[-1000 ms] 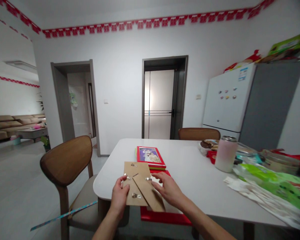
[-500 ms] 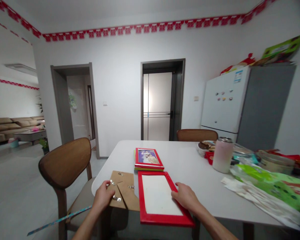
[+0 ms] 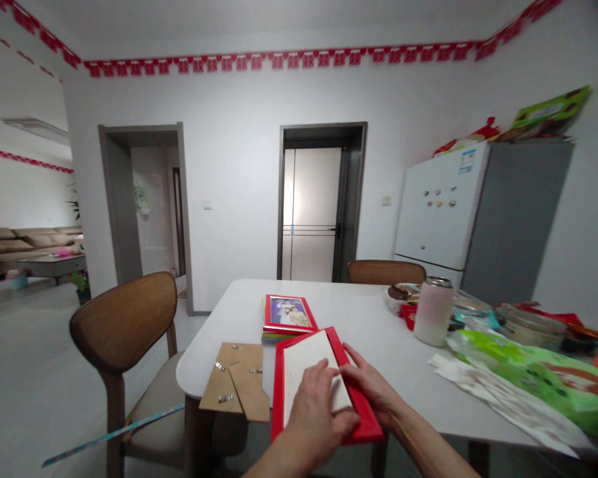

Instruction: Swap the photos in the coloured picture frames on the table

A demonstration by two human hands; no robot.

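A red frame [image 3: 278, 398] with a white sheet [image 3: 299, 362] inside it lies tilted at the table's front edge. My right hand [image 3: 371, 388] grips the frame's right side, thumb toward the sheet. Over the sheet is my left hand [image 3: 319, 411], its fingers spread and touching the white surface; the sheet's right part looks raised beside the fingers. To the left lies a brown backing board [image 3: 252, 392] with metal clips and a slanted stand. Behind the frame sits a stack topped by a red-framed photo [image 3: 289, 314].
On the white table [image 3: 349, 305], a pink bottle [image 3: 433, 312], a green package [image 3: 538, 372], a white cloth [image 3: 498, 398] and bowls stand at the right. A wooden chair [image 3: 129, 318] is at the left, another [image 3: 386, 271] behind the table.
My left hand has left the brown board and moved right onto the white sheet. The red frame is now tilted, with its right side lifted in my right hand.
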